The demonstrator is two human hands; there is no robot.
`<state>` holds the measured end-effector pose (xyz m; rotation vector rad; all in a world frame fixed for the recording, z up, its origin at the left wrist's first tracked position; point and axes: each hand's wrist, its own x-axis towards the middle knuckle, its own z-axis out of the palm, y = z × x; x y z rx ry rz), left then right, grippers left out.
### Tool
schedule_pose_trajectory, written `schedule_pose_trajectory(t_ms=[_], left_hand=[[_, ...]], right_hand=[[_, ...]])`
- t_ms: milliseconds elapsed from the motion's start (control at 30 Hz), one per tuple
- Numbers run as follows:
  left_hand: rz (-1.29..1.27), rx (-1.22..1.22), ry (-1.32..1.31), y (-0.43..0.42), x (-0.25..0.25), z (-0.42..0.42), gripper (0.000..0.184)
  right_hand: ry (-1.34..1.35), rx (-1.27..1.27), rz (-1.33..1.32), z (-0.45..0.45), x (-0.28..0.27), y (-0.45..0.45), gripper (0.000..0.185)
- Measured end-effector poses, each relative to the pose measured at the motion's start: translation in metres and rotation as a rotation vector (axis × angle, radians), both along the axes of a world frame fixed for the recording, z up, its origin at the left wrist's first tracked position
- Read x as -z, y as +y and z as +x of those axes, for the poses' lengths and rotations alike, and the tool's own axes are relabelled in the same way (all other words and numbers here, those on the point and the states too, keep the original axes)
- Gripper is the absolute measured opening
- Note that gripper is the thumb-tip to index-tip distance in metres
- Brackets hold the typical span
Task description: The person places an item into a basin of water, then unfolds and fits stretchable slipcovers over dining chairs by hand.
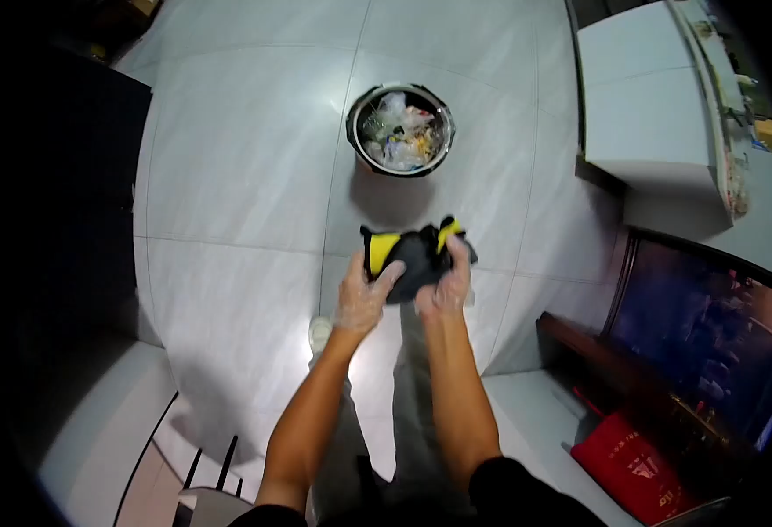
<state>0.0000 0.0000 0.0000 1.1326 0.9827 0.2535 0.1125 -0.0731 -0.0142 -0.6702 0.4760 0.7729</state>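
A soft black and yellow bundle (414, 265) is held up in the air by two hands, above the floor (228, 158) and in front of the person's legs; the left hand (364, 300) pinches one end of it, with its thumb lying on the near side, by a bright yellow patch; the right hand (445, 292) pinches the other end, close to a smaller yellow bit, so each grip is pressed onto the bundle and neither is spread wide; thin, see-through gloves seem to cover both hands; a round bin (351, 132) stands on the floor just past the bundle, not touching it, and it is quite full of rubbish (401, 145), with clear plastic and small scraps on show; as far as I can tell, the picking up part is done, since the bundle is off the floor and held at both ends; the handling looks only partway through, because the bundle is all bunched and lumpy, not laid flat, and neither hand has let go; I cannot tell just what the bundle is, or if anything is tucked inside its folds.
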Motion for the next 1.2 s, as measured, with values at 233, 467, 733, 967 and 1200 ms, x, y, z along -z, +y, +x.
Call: schedule_pose_trajectory(t_ms=[233,467,733,967,1200], left_hand=[[-0.066,-0.258,0.118,0.023,0.044,0.122,0.03],[0.269,-0.449,0.195,0.057,0.013,0.194,0.015],[0.509,-0.183,0.204,0.039,-0.059,0.227,0.019],[0.784,0.111,-0.055,0.049,-0.105,0.247,0.031],[1.109,0.221,0.197,0.057,-0.107,0.258,0.028]], right_hand=[[0.15,-0.026,-0.228,0.12,0.065,0.041,0.045],[0.23,-0.035,-0.176,0.179,0.08,0.08,0.05],[0.15,-0.086,-0.241,0.195,0.038,0.097,0.059],[-0.075,-0.357,-0.21,0.192,0.003,0.066,0.063],[0.218,-0.441,-0.049,0.193,0.003,0.015,0.064]])
